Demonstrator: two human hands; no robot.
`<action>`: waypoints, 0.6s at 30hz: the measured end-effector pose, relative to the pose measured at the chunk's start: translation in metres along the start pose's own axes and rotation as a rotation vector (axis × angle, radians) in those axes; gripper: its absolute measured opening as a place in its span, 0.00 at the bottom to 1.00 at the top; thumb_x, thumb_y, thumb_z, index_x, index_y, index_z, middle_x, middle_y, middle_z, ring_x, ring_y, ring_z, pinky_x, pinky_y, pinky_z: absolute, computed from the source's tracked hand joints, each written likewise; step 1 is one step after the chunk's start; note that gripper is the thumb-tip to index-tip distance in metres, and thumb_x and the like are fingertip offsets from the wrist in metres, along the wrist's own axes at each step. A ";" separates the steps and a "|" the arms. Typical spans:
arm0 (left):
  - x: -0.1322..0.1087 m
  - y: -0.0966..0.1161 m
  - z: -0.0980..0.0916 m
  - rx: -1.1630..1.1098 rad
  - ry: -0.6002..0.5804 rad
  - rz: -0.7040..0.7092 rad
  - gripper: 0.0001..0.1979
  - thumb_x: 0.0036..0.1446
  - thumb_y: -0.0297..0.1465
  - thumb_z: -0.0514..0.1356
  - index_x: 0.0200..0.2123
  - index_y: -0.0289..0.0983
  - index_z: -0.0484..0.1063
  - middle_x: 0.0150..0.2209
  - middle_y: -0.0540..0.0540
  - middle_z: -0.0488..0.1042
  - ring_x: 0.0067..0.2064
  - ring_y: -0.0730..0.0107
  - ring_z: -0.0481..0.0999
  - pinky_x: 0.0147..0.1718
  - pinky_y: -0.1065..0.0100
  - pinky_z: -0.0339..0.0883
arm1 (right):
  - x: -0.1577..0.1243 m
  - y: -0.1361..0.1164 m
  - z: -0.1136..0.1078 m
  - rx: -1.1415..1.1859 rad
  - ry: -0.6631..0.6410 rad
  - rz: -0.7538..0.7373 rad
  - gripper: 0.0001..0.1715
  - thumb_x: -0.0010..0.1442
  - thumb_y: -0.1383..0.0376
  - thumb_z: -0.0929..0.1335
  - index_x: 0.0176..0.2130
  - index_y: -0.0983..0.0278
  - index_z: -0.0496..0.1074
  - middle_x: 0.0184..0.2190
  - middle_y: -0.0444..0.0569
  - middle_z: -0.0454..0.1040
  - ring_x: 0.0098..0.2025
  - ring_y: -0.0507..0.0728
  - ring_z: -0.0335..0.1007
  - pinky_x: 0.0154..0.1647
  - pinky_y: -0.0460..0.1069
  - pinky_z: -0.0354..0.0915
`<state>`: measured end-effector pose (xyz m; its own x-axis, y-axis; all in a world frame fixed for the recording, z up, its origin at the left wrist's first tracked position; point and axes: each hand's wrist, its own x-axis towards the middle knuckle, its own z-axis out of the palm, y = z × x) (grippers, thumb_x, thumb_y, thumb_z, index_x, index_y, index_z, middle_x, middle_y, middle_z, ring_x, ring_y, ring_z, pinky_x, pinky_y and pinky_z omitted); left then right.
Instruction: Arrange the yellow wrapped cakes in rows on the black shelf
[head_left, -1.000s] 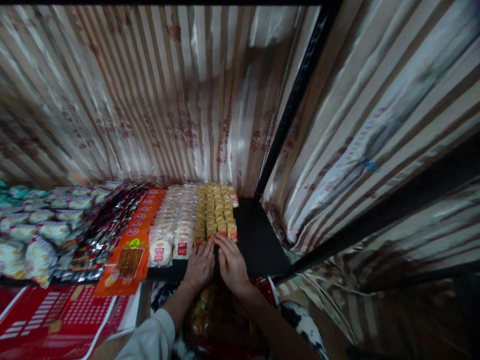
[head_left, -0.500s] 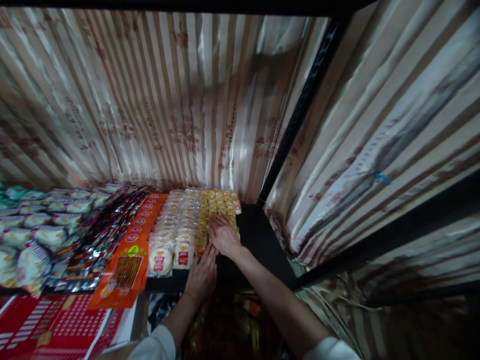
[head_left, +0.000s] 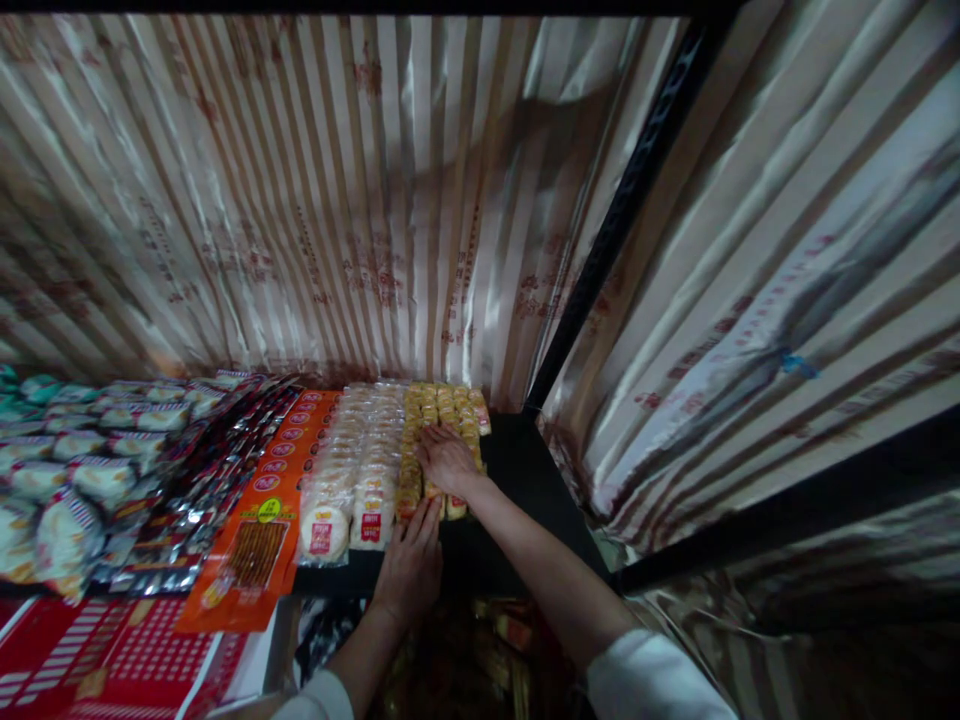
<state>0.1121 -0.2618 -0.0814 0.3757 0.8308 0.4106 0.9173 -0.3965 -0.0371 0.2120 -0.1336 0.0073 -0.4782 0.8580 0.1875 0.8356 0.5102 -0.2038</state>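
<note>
Across yellow packets [head_left: 444, 402], the right hand [head_left: 448, 460] rests nearly flat.

Small yellow packets [head_left: 448, 402] are set in close rows on the black shelf [head_left: 526, 465], beside pale wrapped crackers [head_left: 371, 470]. Some front ones are marked with red.

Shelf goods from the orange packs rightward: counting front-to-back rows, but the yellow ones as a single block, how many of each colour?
Orange row: 1
White rows: 2
Yellow block: 1, partly covered by the right hand
Total: 4
</note>
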 end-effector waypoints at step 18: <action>-0.001 -0.001 0.005 0.069 0.137 0.039 0.21 0.58 0.30 0.49 0.54 0.35 0.66 0.63 0.47 0.57 0.63 0.62 0.52 0.51 0.61 0.58 | 0.059 -0.005 0.008 -0.084 -0.065 0.147 0.31 0.66 0.57 0.53 0.57 0.75 0.61 0.58 0.63 0.63 0.62 0.61 0.55 0.63 0.55 0.44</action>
<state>0.1115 -0.2600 -0.0865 0.3943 0.7525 0.5275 0.9109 -0.3959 -0.1162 0.1773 -0.0855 0.0122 -0.3638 0.9262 0.0989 0.9159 0.3750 -0.1431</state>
